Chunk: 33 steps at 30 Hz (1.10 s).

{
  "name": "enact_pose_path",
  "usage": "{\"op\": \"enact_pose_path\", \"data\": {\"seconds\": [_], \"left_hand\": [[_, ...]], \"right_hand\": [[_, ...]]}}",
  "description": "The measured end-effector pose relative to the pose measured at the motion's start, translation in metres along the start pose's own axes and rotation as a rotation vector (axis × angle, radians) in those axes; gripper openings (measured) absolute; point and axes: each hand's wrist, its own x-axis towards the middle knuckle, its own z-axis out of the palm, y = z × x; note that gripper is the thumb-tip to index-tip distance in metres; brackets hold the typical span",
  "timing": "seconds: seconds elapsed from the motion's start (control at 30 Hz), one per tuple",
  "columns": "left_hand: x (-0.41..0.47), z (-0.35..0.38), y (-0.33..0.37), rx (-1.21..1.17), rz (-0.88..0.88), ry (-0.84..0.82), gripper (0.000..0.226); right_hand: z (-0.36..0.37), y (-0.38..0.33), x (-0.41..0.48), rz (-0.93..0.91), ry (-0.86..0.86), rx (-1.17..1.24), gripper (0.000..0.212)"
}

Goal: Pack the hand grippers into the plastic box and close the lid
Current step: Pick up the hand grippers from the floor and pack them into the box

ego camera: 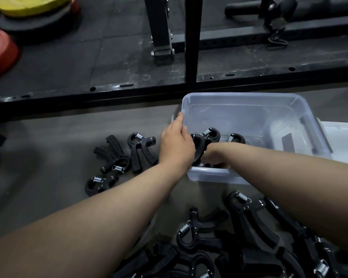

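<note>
Floor [48, 137]: dark gym mats, rack frame [191, 39] behind.
Box [239, 95]: clear, lid off.
L hand [176, 145]: arm extended, draped over box's left rim; fingers hidden, grasp unclear.
R hand [213, 158]: wrist bent down inside box, clenched on hand gripper [201, 144].

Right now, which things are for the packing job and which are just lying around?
For the job: plastic box, hand grippers inside it, loose grippers on the floor, the near pile, likely lid beside the box.
Just lying about: weight plates, black rack frame.
</note>
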Motion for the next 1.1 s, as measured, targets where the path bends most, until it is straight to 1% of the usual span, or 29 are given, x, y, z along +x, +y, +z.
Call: {"op": "enact_pose_path", "data": {"seconds": [0.13, 0.17, 0.27, 0.4, 0.47, 0.53, 0.6, 0.7, 0.8, 0.87, 0.93, 0.97, 1.0, 1.07, 1.1], "left_hand": [[0.001, 0.0, 0.0, 0.001, 0.004, -0.001, 0.048], [0.001, 0.0, 0.0, 0.002, 0.005, 0.0, 0.048], [-0.001, 0.001, 0.001, 0.002, 0.01, 0.0, 0.048], [0.001, 0.0, -0.001, 0.011, 0.017, 0.007, 0.048], [0.001, 0.0, 0.0, 0.01, 0.018, 0.004, 0.048], [0.0, -0.001, 0.0, 0.007, 0.014, -0.005, 0.047], [-0.001, 0.0, 0.0, 0.0, 0.014, -0.007, 0.048], [0.0, 0.0, 0.0, -0.012, -0.001, -0.003, 0.047], [-0.001, -0.001, 0.001, -0.016, -0.02, -0.003, 0.047], [-0.002, -0.001, 0.002, -0.02, -0.029, -0.006, 0.047], [-0.002, -0.001, 0.001, -0.034, -0.042, -0.013, 0.047], [-0.002, -0.001, 0.0, -0.044, -0.049, -0.017, 0.047], [-0.002, -0.001, 0.001, -0.051, -0.053, -0.021, 0.047], [-0.002, -0.001, 0.001, -0.045, -0.052, -0.015, 0.048], [-0.002, -0.001, 0.001, -0.038, -0.051, -0.009, 0.047]], "right_hand": [[0.001, 0.002, 0.006, 0.014, 0.051, 0.036, 0.025], [0.0, 0.002, 0.005, 0.016, 0.037, 0.026, 0.024], [-0.003, -0.002, 0.002, 0.016, -0.046, -0.03, 0.022], [0.0, 0.0, 0.005, 0.028, -0.009, -0.144, 0.024], [-0.001, 0.002, 0.005, 0.035, -0.014, -0.158, 0.027], [-0.005, 0.005, 0.002, 0.012, -0.055, -0.099, 0.031], [-0.006, 0.007, 0.001, 0.017, -0.093, -0.059, 0.03], [-0.003, 0.011, 0.0, 0.014, 0.001, -0.008, 0.018], [-0.002, 0.017, 0.003, 0.026, 0.008, 0.187, 0.021], [-0.006, 0.022, 0.0, 0.021, 0.008, 0.327, 0.019], [-0.012, 0.031, 0.002, 0.038, 0.01, 0.382, 0.022], [-0.015, 0.037, 0.0, 0.061, 0.029, 0.347, 0.024], [-0.018, 0.045, 0.001, 0.085, 0.065, 0.262, 0.029], [-0.02, 0.063, 0.002, 0.134, 0.183, -0.069, 0.041], [-0.017, 0.072, 0.0, 0.153, 0.202, -0.197, 0.042]]}}
